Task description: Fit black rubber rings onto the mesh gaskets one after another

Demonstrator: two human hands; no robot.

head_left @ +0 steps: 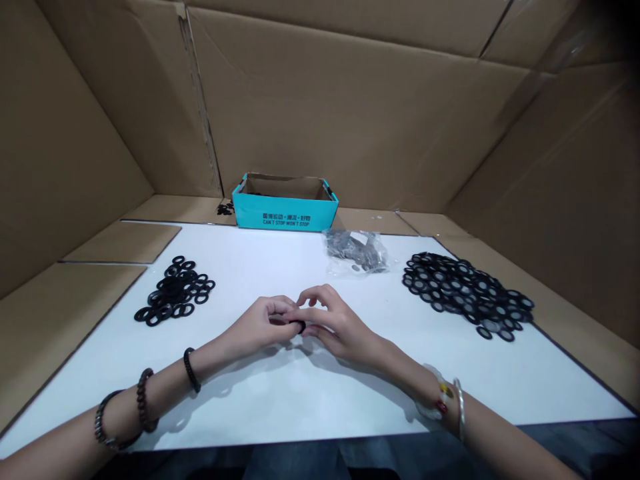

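Both hands meet over the middle of the white table. My left hand [267, 323] pinches a small black ring [301, 327] between thumb and fingers. From the other side, the fingers of my right hand [335, 323] close on the same ring, and they hide most of it. To the left lies a pile of open black rings [175, 290]. A larger pile of black rings with greyish centres [460, 287] spreads out on the right.
A turquoise box [285, 212] with dark items inside stands at the back. Right of it lies a clear plastic bag [357, 252] of grey pieces. A few black pieces [225, 209] lie left of the box. Cardboard walls [325, 100] enclose the white table [240, 413].
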